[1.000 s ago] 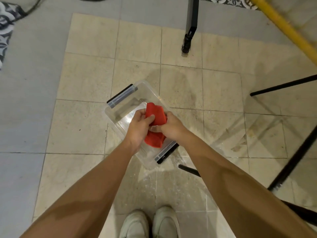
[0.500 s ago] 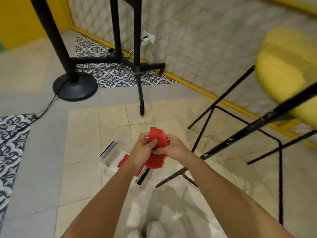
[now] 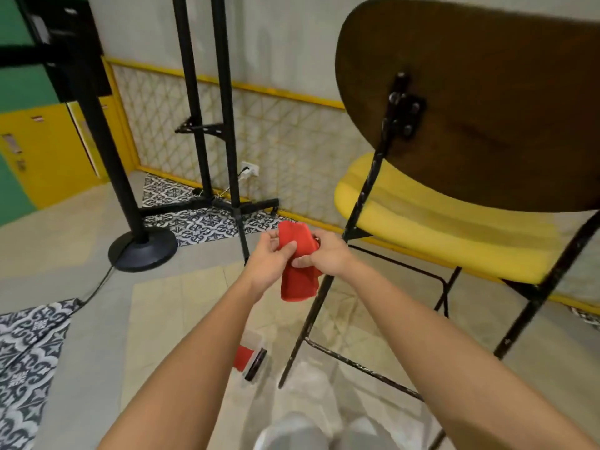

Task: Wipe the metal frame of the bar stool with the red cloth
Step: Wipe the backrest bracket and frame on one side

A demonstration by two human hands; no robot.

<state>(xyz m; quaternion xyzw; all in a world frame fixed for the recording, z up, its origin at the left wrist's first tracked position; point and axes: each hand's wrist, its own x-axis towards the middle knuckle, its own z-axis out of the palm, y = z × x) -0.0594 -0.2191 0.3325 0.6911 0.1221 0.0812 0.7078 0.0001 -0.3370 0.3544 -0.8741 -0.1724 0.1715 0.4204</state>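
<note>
Both hands hold the red cloth (image 3: 298,267) in mid-air in front of me. My left hand (image 3: 271,259) pinches its left side with thumb on the fabric, and my right hand (image 3: 324,258) grips its right side. The bar stool stands at the right, with a yellow cushion seat (image 3: 454,228), a dark wooden backrest (image 3: 487,102) and a thin black metal frame (image 3: 363,203). One frame leg runs down just behind and right of the cloth; the cloth hangs beside it, and contact is unclear. A footrest bar (image 3: 357,362) crosses low down.
A clear plastic box (image 3: 253,355) with another red cloth sits on the tiled floor below my arms. A black pole on a round base (image 3: 143,248) and a black stand (image 3: 227,177) rise at the left. A cable runs across the floor. My shoes (image 3: 292,430) show at the bottom.
My view has swung up from the box on the floor to the stool. Both hands lifted the red cloth out of the box and now hold it beside the stool's frame leg.
</note>
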